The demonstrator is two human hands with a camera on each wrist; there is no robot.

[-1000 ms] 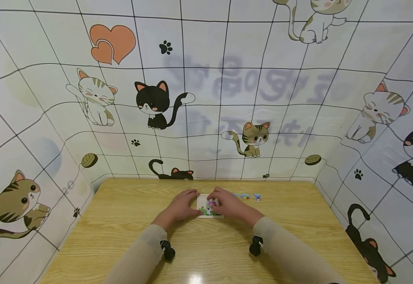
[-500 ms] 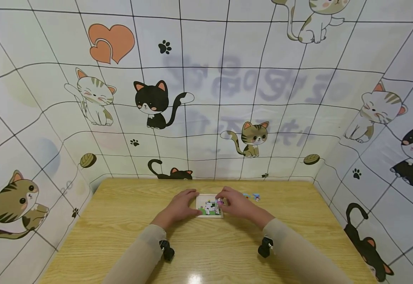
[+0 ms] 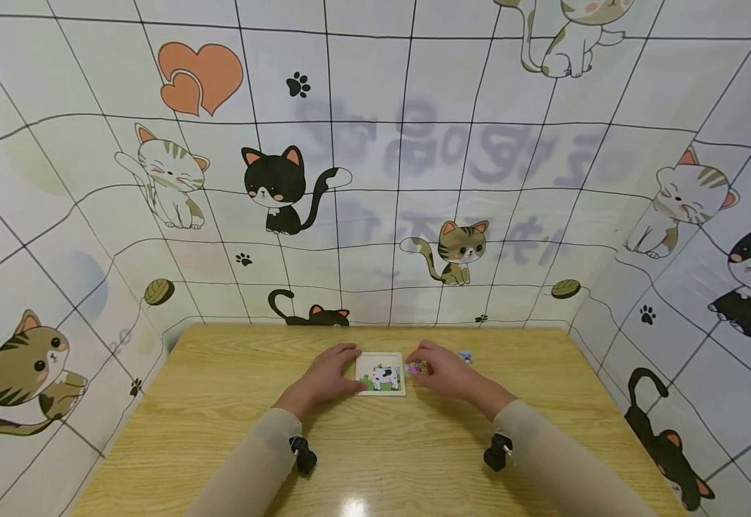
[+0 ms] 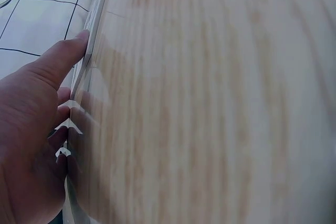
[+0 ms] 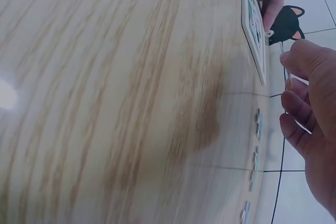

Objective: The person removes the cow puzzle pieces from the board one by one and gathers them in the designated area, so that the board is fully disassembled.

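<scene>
- As seen from the head view, found the small pink piece (image 3: 413, 368) just beside the right edge of the puzzle board (image 3: 369, 361), pinched between thumb and fingers of the right hand (image 3: 445, 372); could not tell whether touching the counter (image 3: 375, 449) beneath.
- Judged a light pinch on the piece's rim best, keeping it level and the knuckles high, to avoid nudging the board.
- Found the board flat, with a cow picture (image 3: 385, 378) in its lower part and pale backing above.
- Saw the left hand (image 3: 325, 377) gripping the board's left side between thumb and fingers; judged that brace worth keeping steady against sliding.
- Noted three loose pieces (image 5: 253, 169) in a row, in the right wrist view, near the right hand; judged lifting over them safer than sweeping sideways.
- Saw the counter's far edge near the board, with the cat-printed wall sheet (image 3: 369, 215) behind; saw wider room on the near side.
</scene>
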